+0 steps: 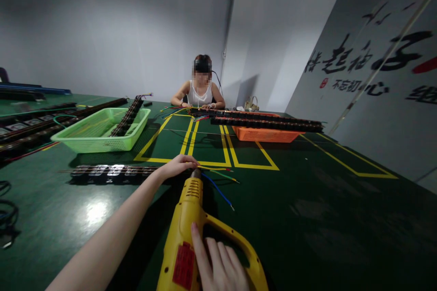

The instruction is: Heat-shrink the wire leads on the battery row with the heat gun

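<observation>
A yellow heat gun (pixel 186 218) with a red label lies along the bottom middle, its nozzle pointing away from me. My right hand (pixel 221 263) holds its body beside the looped handle, index finger stretched along the casing. Just beyond the nozzle, my left hand (pixel 179 166) is closed at the wire end of a long black strip (pixel 112 173) with shiny segments. From under its fingers come yellow and green wires (pixel 218 170) and a blue wire (pixel 218 190); the fingertips are partly hidden. The nozzle tip sits close to these fingers and wires.
A green basket (pixel 92 145) holding another black strip stands at left. More strips (pixel 41 122) lie beyond it. An orange basket (pixel 269 135) with strips across it is at right. Across the green table (pixel 324 236) sits a person (pixel 201 91). Black cables (pixel 8 209) lie at the left edge.
</observation>
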### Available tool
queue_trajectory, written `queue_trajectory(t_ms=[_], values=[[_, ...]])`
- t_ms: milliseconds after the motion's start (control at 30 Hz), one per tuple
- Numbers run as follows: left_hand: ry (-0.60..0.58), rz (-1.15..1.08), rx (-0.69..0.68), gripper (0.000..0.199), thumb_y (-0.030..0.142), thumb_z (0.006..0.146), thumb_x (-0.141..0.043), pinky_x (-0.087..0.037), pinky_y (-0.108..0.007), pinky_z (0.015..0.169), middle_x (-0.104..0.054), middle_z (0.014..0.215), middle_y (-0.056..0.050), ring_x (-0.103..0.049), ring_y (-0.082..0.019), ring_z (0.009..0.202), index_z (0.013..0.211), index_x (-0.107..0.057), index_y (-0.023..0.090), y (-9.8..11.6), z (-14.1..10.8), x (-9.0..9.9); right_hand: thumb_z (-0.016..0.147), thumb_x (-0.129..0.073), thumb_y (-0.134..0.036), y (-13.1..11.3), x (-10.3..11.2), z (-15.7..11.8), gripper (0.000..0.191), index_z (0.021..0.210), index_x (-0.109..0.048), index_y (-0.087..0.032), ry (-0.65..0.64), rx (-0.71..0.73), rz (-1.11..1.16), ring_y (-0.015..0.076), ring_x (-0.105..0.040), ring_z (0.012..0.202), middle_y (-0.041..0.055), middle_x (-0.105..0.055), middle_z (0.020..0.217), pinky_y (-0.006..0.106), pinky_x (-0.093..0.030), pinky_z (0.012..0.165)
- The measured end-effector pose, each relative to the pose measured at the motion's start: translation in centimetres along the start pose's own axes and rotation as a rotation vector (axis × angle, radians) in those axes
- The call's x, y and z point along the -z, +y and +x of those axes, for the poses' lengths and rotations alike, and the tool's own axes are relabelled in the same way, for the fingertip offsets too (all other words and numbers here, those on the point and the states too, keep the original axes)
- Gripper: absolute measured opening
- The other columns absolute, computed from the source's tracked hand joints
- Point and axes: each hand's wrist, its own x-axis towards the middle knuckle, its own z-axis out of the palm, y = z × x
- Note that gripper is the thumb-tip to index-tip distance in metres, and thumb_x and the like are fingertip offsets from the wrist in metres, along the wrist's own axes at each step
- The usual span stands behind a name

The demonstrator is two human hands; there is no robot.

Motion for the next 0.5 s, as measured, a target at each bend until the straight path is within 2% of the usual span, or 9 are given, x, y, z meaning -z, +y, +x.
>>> queue_trajectory(t_ms=[133,267,400,500], values=[[-0.066,-0.058,0.041,0.038,0.041,0.073,-0.058,-0.045,-0.032,0.091,-0.070,0.098,-0.007,-0.061,-0.023,0.095,0.094,-0.071,0.012,0.2,-0.2,0.4,0.091,-0.019,-0.015,0.4,0.5,-0.2,0.051,0.134,-0.045,-0.014,-0.008,0.036,0.034,0.0137,-0.059,0.066,0.0044,-0.063,0.081,0.027,-0.045,0.064],[-0.113,-0.070,0.017,0.035,0.038,0.073,-0.059,-0.044,-0.031,0.093,-0.070,0.101,-0.008,-0.061,-0.022,0.096,0.094,-0.071,0.013,0.4,-0.2,0.0,0.091,-0.018,-0.014,1.0,1.5,0.0,0.049,0.123,-0.055,-0.016,0.040,0.031,0.047,0.0137,-0.061,0.067,0.0030,-0.064,0.080,0.028,-0.045,0.064],[-0.130,-0.099,0.029,0.036,0.039,0.075,-0.060,-0.045,-0.032,0.093,-0.069,0.102,-0.008,-0.061,-0.021,0.096,0.097,-0.070,0.012,0.7,-0.3,-0.6,0.091,-0.016,-0.012,1.6,2.4,0.6,0.050,0.121,-0.056,-0.016,0.093,0.003,0.046,0.0126,-0.060,0.060,0.0010,-0.064,0.073,0.027,-0.044,0.060],[-0.133,-0.123,0.040,0.036,0.038,0.076,-0.059,-0.045,-0.032,0.092,-0.069,0.104,-0.008,-0.061,-0.021,0.097,0.099,-0.069,0.013,0.5,-0.4,-0.6,0.088,-0.020,-0.009,1.7,2.6,0.3,0.050,0.124,-0.054,-0.015,0.060,0.031,0.052,0.0127,-0.061,0.064,0.0012,-0.065,0.076,0.026,-0.045,0.062]])
